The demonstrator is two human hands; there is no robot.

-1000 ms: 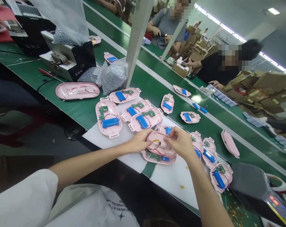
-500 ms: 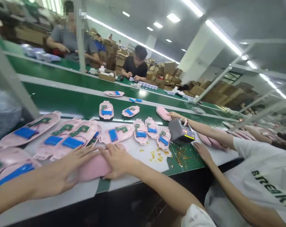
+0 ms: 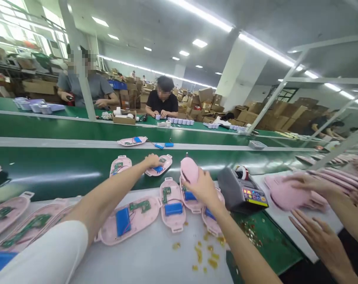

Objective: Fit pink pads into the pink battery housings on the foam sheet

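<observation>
Left hand (image 3: 151, 160) is stretched way out over the green belt (image 3: 57, 177), fingers down on the edge of an open pink plastic shell (image 3: 165, 162) with a blue battery (image 3: 158, 169) in it. Can't really tell from this angle if it's gripping or just touching. Right hand (image 3: 205, 190) is clamped around a pink cover (image 3: 189, 170), which is tilted up right above another open shell (image 3: 191, 201), so the two hands are well apart.

Closer in on the white worktop (image 3: 137, 260), two more open shells sit side by side, one (image 3: 128, 221) with a blue battery and a green circuit board, and the other (image 3: 172, 199) with the same parts. Little yellow bits (image 3: 203, 252) are scattered just below them. A grey tape dispenser (image 3: 241, 190) with a lit display sits just right of the right hand.

Further right, someone else's two hands (image 3: 312, 183) are at work, one of them on a pink cover (image 3: 285, 196) beside a long stack of more covers (image 3: 338, 177). Across the belts, two people sit at another line, with cardboard boxes (image 3: 205, 94) piled up behind them.
</observation>
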